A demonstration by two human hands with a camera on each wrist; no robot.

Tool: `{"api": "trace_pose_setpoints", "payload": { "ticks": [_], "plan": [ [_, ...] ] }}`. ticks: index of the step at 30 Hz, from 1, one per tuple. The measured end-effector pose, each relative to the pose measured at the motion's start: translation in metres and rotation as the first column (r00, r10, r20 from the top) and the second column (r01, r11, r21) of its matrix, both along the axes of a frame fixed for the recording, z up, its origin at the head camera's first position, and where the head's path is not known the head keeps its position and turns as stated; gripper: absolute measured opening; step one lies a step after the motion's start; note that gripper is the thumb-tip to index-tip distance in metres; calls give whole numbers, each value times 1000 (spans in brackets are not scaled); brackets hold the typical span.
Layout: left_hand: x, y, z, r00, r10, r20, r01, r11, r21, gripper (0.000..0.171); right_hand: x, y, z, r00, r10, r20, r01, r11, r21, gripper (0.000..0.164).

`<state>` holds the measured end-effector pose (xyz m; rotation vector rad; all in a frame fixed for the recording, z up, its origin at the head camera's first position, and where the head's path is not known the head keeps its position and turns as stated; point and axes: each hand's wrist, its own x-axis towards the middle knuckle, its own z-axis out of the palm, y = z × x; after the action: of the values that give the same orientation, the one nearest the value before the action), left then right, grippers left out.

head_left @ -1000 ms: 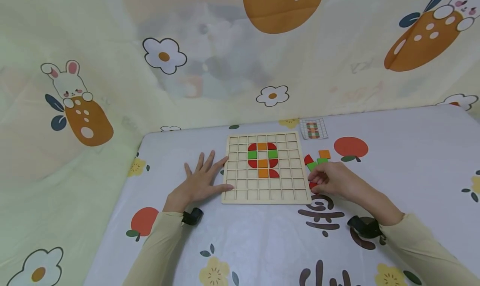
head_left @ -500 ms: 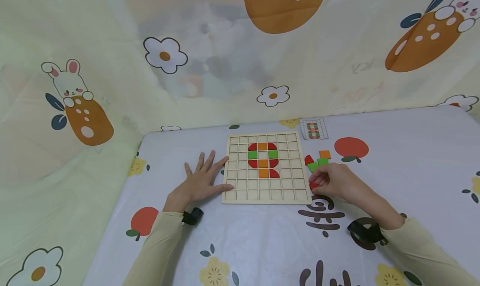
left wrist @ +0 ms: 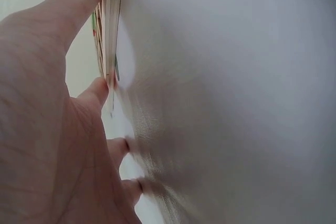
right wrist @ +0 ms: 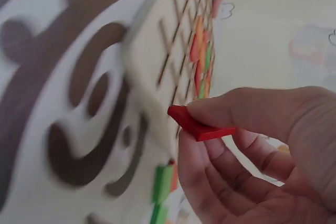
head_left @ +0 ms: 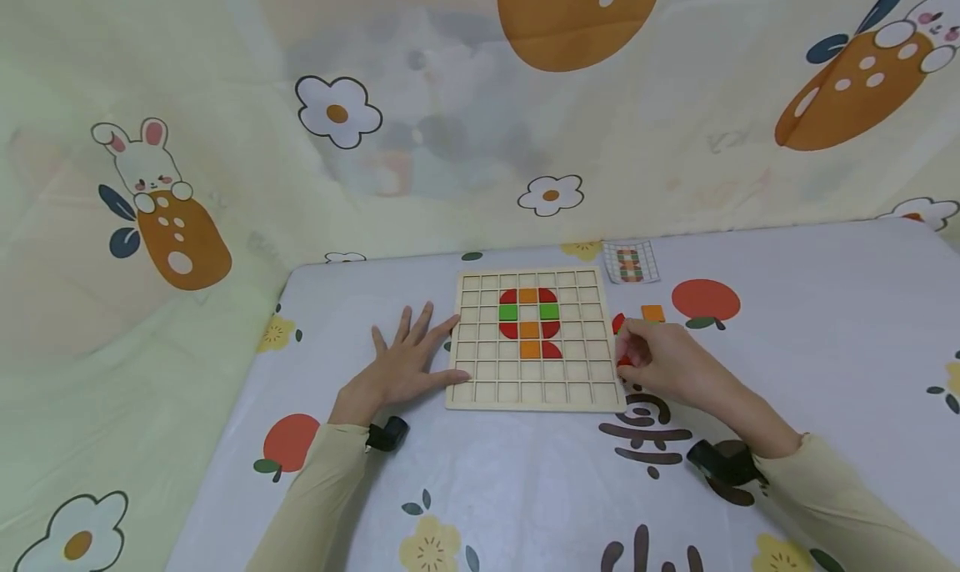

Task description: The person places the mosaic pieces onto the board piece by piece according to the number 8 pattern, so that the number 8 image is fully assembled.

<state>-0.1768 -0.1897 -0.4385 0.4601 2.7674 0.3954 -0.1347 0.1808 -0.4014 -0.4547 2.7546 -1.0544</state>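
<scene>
While the left hand [head_left: 401, 368], its fingers spread, touches the board [head_left: 487, 393] at the left edge, the right hand [head_left: 667, 355] pinches a red tile [right wrist: 205, 130]. This tile is held at the fingertips, just beside the right edge of the board.

1. Head view: farthest off, facing forward and down.
2. Left wrist view: close, facing along the left hand [left wrist: 58, 124] at nine o'clock.
3. Right wrist view: close, facing past the right hand [right wrist: 273, 124] at four o'clock.
4. All three share the grid board [head_left: 538, 370].
</scene>
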Motion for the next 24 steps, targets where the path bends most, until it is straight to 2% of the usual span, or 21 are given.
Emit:
{"api": "trace_pose_setpoints", "payload": {
  "ticks": [9, 19, 24],
  "plan": [
    [-2, 0, -4, 1000, 9, 1, -9, 1000, -19, 96, -17, -42, 11, 997, 47, -66, -52, 996, -70, 9],
    [-3, -1, -6, 1000, 2, 12, -1, 999, -32, 95, -45, -94, -1, 982, 165, -90, -177, 973, -150, 10],
    [-4, -2, -4, 1000, -1, 9, 2, 1000, -31, 94, -53, -106, -5, 979, 191, -68, -198, 974, -114, 11]
  ]
}}
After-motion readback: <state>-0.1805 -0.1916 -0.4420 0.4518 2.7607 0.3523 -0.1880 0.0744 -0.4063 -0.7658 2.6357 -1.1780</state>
